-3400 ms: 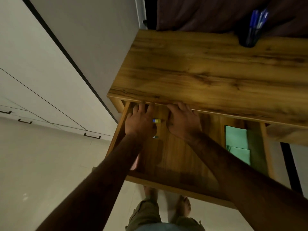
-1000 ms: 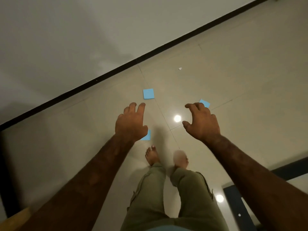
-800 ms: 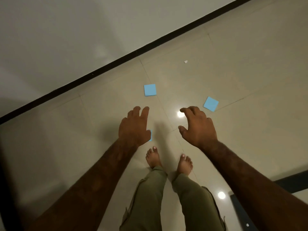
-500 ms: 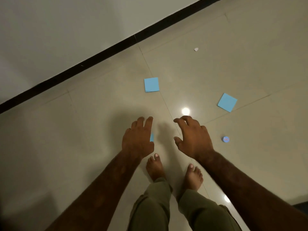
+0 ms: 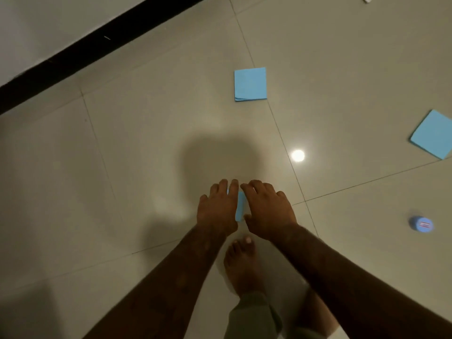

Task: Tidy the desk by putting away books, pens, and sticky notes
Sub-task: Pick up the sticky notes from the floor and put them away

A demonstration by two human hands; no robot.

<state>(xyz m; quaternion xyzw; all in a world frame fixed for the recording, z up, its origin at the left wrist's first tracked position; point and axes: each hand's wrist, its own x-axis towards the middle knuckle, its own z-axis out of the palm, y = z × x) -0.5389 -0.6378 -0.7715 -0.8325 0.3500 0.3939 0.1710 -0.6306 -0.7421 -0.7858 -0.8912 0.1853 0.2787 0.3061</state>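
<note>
Three blue sticky-note pads lie on the tiled floor [image 5: 117,182], no desk in shot, as a barefoot person bends over the nearest pad [image 5: 241,207], left hand [image 5: 217,211] and right hand [image 5: 269,211] side by side above it. Both hands are loose, fingers spread and slightly bent, w/ nothing visibly held. Whether fingertips touch the pad can't be told, as the hands cover most of it.

The step in hand looks like pick-up of strays. The next move prob. calls for a fingertip under one flat edge and a thumb closing on top, since thin paper sits flush on glossy tile.

The second pad [image 5: 250,84] lies further ahead. The third pad [image 5: 433,134] is far right, near the frame edge; both are well apart from the hands. A small blue round item [image 5: 421,224] at right is unidentifiable.

There is open tile on all sides, w/ the black skirting [image 5: 97,37] well off at upper left. The person's own foot [image 5: 241,263], just behind the nearest pad, is the closest obstacle.
</note>
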